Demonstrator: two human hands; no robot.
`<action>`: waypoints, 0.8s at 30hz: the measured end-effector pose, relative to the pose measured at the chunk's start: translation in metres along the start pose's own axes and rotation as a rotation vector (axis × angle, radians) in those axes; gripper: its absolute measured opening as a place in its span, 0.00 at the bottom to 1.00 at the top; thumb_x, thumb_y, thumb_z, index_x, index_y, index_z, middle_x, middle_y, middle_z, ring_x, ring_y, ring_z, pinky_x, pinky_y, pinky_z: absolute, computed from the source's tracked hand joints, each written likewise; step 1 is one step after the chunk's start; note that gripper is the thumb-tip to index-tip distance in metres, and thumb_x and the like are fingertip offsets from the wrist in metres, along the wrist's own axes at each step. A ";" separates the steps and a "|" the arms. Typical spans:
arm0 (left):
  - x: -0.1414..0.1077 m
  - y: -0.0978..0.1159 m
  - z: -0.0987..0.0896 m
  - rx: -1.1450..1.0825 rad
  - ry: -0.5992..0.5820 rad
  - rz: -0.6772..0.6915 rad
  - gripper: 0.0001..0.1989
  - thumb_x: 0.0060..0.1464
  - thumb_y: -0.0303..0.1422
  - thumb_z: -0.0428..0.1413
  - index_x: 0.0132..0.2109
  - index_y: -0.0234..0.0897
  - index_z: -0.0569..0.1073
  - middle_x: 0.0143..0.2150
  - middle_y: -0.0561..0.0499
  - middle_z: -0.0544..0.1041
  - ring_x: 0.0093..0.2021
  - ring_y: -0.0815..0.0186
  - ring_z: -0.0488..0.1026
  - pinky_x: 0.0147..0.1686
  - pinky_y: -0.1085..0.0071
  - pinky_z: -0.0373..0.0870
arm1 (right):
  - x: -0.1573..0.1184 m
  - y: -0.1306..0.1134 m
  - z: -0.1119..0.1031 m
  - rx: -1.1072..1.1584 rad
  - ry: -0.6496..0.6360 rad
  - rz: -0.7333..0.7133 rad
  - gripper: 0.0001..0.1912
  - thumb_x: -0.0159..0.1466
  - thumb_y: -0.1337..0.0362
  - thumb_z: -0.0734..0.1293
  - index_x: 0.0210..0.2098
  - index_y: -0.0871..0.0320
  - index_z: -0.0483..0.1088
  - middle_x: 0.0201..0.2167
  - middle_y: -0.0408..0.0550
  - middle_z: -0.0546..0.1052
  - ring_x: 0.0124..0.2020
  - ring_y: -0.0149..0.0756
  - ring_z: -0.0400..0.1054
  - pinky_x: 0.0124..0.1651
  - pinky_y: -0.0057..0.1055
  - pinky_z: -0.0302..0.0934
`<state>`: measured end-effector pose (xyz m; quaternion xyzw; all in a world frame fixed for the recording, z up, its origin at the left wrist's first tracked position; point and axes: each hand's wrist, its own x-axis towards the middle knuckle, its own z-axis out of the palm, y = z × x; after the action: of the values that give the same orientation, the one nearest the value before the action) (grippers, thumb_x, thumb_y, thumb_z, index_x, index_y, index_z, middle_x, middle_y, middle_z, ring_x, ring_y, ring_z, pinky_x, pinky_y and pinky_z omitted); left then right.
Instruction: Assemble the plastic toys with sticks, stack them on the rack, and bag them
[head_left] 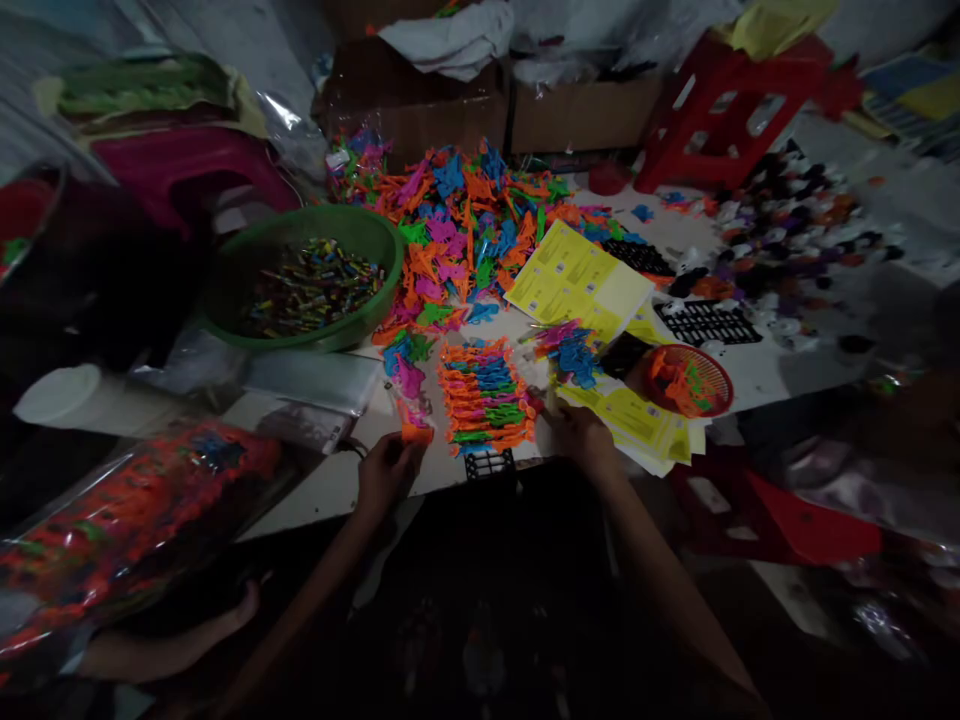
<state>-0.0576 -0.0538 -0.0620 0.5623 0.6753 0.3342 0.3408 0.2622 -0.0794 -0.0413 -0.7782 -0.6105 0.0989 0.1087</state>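
Observation:
My left hand (388, 472) is closed, its fingertips pinching an orange plastic piece (417, 434) at the near end of a short line of loose toys (407, 372) in blue, green and pink. To its right lies a black plastic grid (489, 464), mostly covered by rows of small orange, blue, pink and green plastic toys (489, 400). My right hand (581, 435) is at the right side of these rows, fingers curled inward. Dimness and blur hide whatever its fingers may hold. Beyond it is a small pile of blue and pink toys (574, 355).
A green basin (375, 300) holds many small printed tubes. Behind is a large toy heap (465, 225). Yellow printed sheets (577, 280) and a red basket (724, 385) lie right. A bagged toy bundle (150, 520) and another person's hand (246, 605) are at lower left.

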 end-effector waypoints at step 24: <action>-0.043 0.035 0.035 -0.048 -0.017 0.506 0.09 0.50 0.37 0.55 0.33 0.37 0.75 0.31 0.50 0.76 0.32 0.68 0.72 0.35 0.73 0.69 | -0.051 -0.041 0.045 0.834 0.165 0.035 0.12 0.53 0.56 0.64 0.30 0.57 0.72 0.28 0.46 0.78 0.30 0.37 0.73 0.36 0.32 0.66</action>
<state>-0.0044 -0.0888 -0.0482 0.7078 0.5021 0.4201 0.2653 0.1987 -0.1175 -0.0714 -0.6831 -0.4944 0.2764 0.4610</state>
